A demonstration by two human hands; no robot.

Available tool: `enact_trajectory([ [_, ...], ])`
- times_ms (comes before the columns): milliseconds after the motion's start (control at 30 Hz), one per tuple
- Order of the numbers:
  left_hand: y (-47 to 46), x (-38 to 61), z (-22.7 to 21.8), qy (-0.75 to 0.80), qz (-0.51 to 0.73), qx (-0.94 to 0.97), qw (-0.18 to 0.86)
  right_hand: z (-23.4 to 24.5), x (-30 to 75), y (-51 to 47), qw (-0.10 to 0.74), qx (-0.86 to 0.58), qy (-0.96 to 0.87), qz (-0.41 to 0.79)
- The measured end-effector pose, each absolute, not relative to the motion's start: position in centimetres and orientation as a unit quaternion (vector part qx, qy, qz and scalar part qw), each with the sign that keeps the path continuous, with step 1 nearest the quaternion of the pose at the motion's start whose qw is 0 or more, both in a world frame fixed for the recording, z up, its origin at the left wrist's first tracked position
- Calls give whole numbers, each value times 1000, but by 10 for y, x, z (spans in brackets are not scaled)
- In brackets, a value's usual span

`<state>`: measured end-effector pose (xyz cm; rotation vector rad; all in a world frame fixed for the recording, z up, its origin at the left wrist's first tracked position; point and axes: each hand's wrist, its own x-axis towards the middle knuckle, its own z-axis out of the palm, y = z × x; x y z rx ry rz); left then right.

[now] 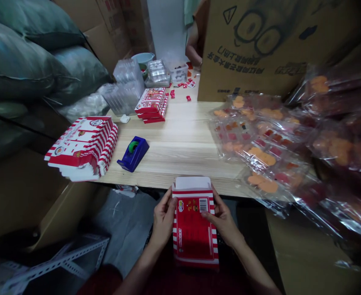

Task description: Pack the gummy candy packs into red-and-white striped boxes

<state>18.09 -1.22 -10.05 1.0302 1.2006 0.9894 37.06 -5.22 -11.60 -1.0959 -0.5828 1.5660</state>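
Between my two hands is a red and white striped box (194, 229), held in front of the table's near edge. Its printed face with a barcode is turned up, and a white flap stands out at its far end. My left hand (164, 217) grips the left side, thumb on the face. My right hand (224, 221) holds the right side, its thumb lying just below the barcode. Beyond my left hand, on the table, are a blue tape dispenser (134, 155) with a green roll and a stack of flattened striped boxes (84, 143).
Clear packs of orange and red pieces (260, 155) cover the table's right side. A large cardboard box (248, 82) stands behind them. Striped boxes (152, 103) and clear plastic trays (127, 88) are at the back left. Another person's arm (192, 45) shows beyond.
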Motion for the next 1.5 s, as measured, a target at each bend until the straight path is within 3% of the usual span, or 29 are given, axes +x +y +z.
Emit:
enact_trajectory([
  [300,-6,175,-108,547,442,466,537,-101,382,-53,564,-498,-357,554],
  [467,-3,166,-96,527,412,484,565,-94,401,-47,518,-551,-456,469],
  [667,10,158,-93,486,360,531,594,-98,398,-32,503,-537,-443,513],
  [900,43,158,-75,503,400,635,429,-78,402,9,535,-523,-416,517],
  [1167,10,156,-101,522,349,542,558,-114,394,-23,526,-518,-337,584],
  [1500,33,166,-93,502,372,595,506,-111,407,7,535,-509,-331,588],
])
